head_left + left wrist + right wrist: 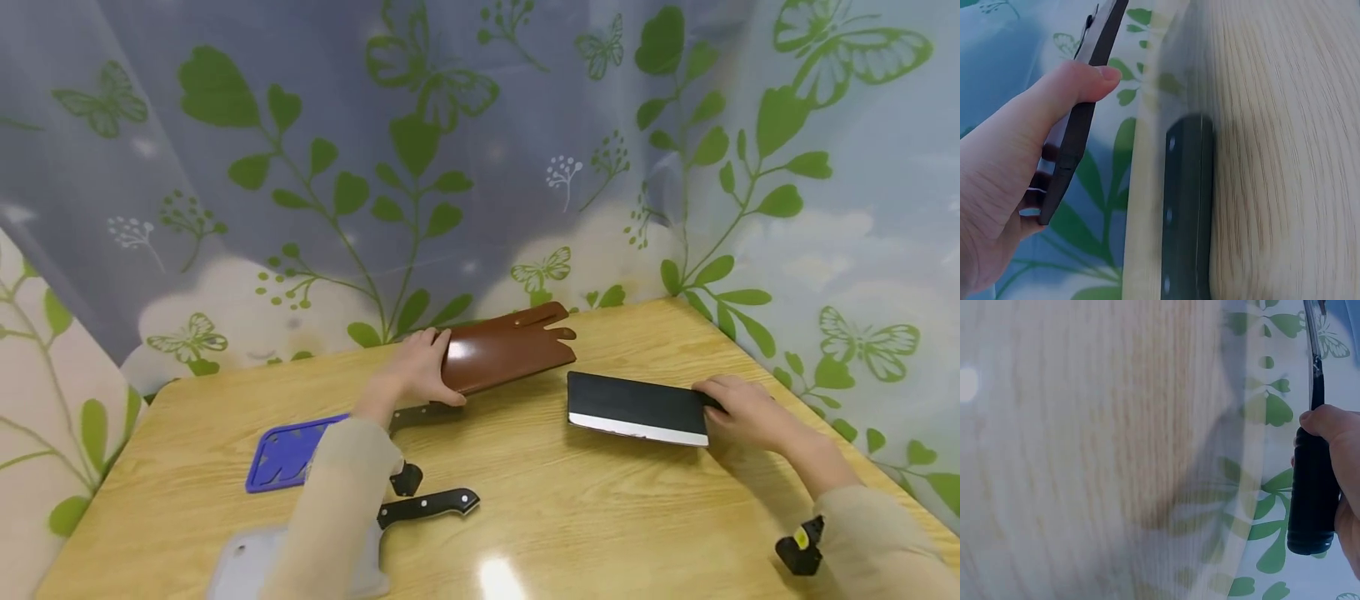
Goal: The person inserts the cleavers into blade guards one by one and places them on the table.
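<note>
My left hand (416, 367) grips a brown leather sheath (510, 350) at its left end, held up over the back of the table. In the left wrist view the thumb lies along the edge of the sheath (1075, 140), with the fingers behind it. My right hand (742, 408) holds a cleaver (637, 404) by its black handle (1314, 494), thumb near the blade end. The cleaver's dark blade has a bright cutting edge and points left toward the sheath, apart from it. A knife with a black riveted handle (1186, 206) lies below the left hand.
Another black-handled knife (427, 504) lies at the front left, beside a pale board (247, 558). Behind it is a blue board (288, 454), partly hidden by the left sleeve. A patterned curtain (450, 167) hangs along the back and right edges of the wooden table (525, 500).
</note>
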A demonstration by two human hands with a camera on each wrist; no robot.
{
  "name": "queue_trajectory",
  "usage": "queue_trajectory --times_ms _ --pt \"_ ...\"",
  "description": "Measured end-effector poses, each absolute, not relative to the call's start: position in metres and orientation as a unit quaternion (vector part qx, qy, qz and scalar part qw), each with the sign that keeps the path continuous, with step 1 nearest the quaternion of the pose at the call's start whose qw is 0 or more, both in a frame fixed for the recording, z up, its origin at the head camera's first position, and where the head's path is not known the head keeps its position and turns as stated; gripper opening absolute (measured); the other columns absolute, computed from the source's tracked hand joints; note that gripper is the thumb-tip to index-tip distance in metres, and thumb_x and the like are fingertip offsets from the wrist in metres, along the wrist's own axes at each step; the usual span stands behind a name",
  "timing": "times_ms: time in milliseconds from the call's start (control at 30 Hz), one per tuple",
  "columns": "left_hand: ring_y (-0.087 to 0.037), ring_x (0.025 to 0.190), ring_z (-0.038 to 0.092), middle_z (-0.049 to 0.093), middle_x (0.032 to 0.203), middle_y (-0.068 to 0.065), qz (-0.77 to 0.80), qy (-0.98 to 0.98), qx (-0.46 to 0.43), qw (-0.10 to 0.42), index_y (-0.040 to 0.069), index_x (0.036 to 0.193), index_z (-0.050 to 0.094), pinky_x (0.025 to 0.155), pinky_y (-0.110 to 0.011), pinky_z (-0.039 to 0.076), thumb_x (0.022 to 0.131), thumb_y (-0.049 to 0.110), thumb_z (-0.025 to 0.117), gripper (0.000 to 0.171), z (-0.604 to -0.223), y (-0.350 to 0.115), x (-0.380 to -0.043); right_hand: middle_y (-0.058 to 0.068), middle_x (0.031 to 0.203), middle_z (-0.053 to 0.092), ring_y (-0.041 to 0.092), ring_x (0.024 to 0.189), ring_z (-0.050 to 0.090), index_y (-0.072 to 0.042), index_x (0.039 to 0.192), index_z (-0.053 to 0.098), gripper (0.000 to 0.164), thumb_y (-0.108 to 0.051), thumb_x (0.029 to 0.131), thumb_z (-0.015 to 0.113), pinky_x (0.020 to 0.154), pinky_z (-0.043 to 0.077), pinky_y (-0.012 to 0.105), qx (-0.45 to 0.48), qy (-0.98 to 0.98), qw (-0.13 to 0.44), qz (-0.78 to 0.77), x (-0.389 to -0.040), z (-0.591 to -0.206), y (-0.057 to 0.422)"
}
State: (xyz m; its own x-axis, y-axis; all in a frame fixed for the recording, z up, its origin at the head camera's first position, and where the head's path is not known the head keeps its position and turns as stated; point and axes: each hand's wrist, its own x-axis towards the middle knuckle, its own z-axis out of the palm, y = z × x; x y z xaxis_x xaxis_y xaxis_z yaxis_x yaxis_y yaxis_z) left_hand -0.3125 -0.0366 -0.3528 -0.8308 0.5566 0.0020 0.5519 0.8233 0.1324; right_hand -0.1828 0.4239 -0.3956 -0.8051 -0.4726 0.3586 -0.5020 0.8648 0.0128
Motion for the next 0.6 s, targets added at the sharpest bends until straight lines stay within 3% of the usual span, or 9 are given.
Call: queue_trajectory --times_ms 233,600 --pt "-0.038 0.132 0.027 0.027 0.145 -0.023 0.073 0.947 0.313 -0.017 -0.001 0.146 0.018 0.105 -0.049 0.028 0.062 0.059 0.072 0.116 -0.351 -0.071 -0.299 0.016 0.093 0.061 0.037 0.083 0.059 0.004 0.105 0.061 0.031 0.001 0.076 0.068 0.058 0.045 0.049 0.235 -0.958 0.157 0.047 -0.185 -0.395 0.415" --pt "-0.040 0.127 0.032 0.033 0.139 -0.026 0.080 0.934 0.338 -0.079 -0.004 0.144 0.023 0.103 -0.051 0.029 0.056 0.057 0.077 0.120 -0.352 -0.116 -0.274 0.016 0.089 0.061 0.035 0.077 0.059 0.005 0.104 0.061 0.029 0.000 0.076 0.069 0.056 0.046 0.047 0.241 -0.954 0.174 0.043 -0.199 -0.390 0.395"
